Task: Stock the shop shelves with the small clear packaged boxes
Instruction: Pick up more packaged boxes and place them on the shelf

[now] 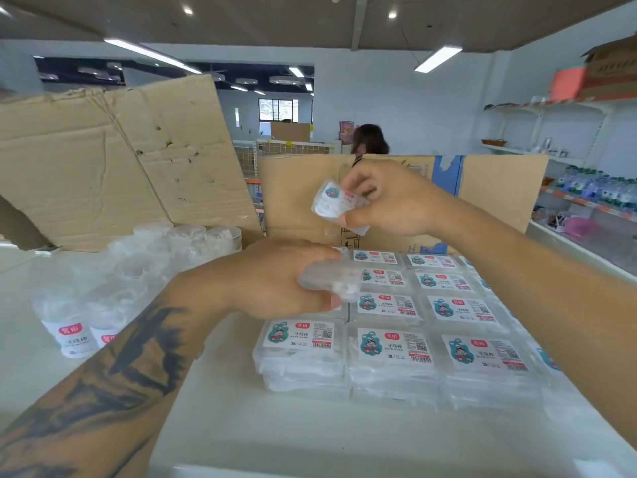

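Note:
Several small clear boxes [393, 350] with white, teal and red labels lie stacked in rows on the white shelf top [293, 429]. My left hand [272, 281] grips a stack of clear boxes [331, 279] at the left edge of these rows. My right hand [389, 201] is raised above the rows, in front of the cardboard, and pinches one labelled clear box [336, 201] between thumb and fingers.
Round clear tubs [113, 288] with red-and-white labels crowd the left of the shelf top. Opened cardboard flaps [113, 160] and a carton wall [496, 191] stand behind. A person [370, 139] is beyond the carton. Wall shelves with bottles [599, 191] run along the right.

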`<state>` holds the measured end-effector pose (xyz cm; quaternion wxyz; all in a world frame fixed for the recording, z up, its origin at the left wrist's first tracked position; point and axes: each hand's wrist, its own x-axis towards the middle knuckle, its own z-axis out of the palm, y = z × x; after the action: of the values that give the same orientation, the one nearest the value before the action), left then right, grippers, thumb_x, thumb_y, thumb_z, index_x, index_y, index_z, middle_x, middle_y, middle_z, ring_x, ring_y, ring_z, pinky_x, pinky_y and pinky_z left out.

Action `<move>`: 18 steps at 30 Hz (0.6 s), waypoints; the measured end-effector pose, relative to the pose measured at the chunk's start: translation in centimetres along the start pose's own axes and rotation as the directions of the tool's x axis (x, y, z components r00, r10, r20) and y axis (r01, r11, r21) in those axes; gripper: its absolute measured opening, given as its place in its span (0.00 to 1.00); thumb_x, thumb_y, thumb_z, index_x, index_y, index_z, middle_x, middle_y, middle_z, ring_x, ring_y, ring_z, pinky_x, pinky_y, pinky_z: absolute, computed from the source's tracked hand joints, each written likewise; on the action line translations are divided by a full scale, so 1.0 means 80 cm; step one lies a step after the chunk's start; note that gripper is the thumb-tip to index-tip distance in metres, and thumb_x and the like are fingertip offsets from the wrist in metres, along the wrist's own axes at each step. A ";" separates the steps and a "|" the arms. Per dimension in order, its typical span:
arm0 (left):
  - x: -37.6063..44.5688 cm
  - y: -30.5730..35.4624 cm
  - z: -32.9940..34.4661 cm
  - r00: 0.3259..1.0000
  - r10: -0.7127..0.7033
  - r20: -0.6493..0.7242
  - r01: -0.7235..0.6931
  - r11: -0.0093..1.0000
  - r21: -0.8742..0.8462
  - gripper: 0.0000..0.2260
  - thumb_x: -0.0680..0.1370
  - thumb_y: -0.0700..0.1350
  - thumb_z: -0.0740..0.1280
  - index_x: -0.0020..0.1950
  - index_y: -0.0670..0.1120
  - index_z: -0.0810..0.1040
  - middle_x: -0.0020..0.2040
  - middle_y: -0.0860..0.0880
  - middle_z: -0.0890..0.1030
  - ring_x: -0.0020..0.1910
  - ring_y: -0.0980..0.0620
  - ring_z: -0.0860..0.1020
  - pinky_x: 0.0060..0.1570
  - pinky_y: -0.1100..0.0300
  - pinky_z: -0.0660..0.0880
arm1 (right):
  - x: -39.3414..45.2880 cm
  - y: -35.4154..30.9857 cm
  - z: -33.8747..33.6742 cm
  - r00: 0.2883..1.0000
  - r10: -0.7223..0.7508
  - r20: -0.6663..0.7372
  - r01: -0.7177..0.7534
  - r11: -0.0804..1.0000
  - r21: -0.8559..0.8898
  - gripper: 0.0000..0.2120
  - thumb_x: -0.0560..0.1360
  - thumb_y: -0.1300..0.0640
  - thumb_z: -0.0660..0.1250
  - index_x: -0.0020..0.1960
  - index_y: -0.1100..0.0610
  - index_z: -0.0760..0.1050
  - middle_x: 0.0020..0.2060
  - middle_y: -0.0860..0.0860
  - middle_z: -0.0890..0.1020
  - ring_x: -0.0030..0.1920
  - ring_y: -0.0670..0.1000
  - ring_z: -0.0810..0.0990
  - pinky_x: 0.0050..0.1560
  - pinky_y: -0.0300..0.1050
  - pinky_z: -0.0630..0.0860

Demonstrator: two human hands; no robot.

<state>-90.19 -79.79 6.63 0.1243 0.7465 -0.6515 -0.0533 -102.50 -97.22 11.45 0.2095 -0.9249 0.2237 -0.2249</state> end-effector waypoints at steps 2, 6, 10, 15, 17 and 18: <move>-0.005 -0.002 -0.005 0.999 -0.018 0.033 0.019 0.999 -0.046 0.30 0.78 0.61 0.70 0.79 0.61 0.66 0.76 0.61 0.69 0.73 0.61 0.66 0.68 0.67 0.63 | 0.011 0.004 0.014 0.996 -0.033 0.087 0.043 0.992 -0.120 0.24 0.68 0.50 0.81 0.62 0.48 0.78 0.57 0.45 0.82 0.58 0.47 0.80 0.64 0.51 0.77; -0.013 -0.014 -0.017 0.998 -0.015 0.061 0.020 0.997 -0.078 0.29 0.74 0.63 0.73 0.74 0.63 0.70 0.71 0.62 0.72 0.71 0.62 0.69 0.71 0.61 0.66 | 0.019 0.007 0.038 0.990 -0.069 0.123 0.090 0.979 -0.181 0.24 0.69 0.46 0.80 0.64 0.45 0.80 0.62 0.44 0.81 0.62 0.45 0.79 0.66 0.48 0.75; -0.017 -0.020 -0.020 0.998 0.001 0.059 0.005 0.996 -0.086 0.29 0.73 0.62 0.75 0.72 0.62 0.73 0.68 0.65 0.73 0.68 0.65 0.70 0.69 0.63 0.67 | 0.022 0.013 0.051 0.982 -0.066 0.175 0.108 0.964 -0.242 0.21 0.71 0.45 0.79 0.62 0.45 0.80 0.60 0.44 0.81 0.60 0.47 0.79 0.63 0.47 0.75; -0.015 -0.035 -0.021 0.994 0.030 0.107 -0.016 0.991 -0.130 0.30 0.72 0.59 0.78 0.72 0.61 0.73 0.66 0.65 0.77 0.66 0.65 0.74 0.70 0.56 0.71 | 0.021 0.016 0.054 0.976 -0.081 0.201 0.143 0.936 -0.321 0.18 0.75 0.47 0.75 0.64 0.49 0.81 0.60 0.47 0.80 0.60 0.50 0.77 0.60 0.46 0.74; -0.016 -0.039 -0.021 0.993 0.046 0.113 -0.027 0.987 -0.159 0.29 0.72 0.57 0.78 0.72 0.61 0.74 0.65 0.65 0.78 0.66 0.64 0.76 0.70 0.55 0.72 | 0.023 0.015 0.057 0.977 -0.099 0.188 0.160 0.924 -0.346 0.18 0.76 0.48 0.74 0.65 0.50 0.80 0.61 0.49 0.80 0.60 0.51 0.77 0.60 0.45 0.73; -0.016 -0.039 -0.021 0.993 0.051 0.110 -0.032 0.985 -0.171 0.29 0.72 0.56 0.78 0.72 0.61 0.75 0.64 0.65 0.79 0.64 0.64 0.77 0.69 0.56 0.72 | 0.023 0.015 0.057 0.977 -0.096 0.190 0.159 0.922 -0.353 0.19 0.76 0.48 0.74 0.65 0.50 0.80 0.62 0.49 0.80 0.61 0.51 0.77 0.60 0.45 0.73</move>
<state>-87.01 -77.94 7.38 0.1508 0.7153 -0.6660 -0.1483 -99.05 -97.82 7.74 0.0367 -0.9760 0.1823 -0.1134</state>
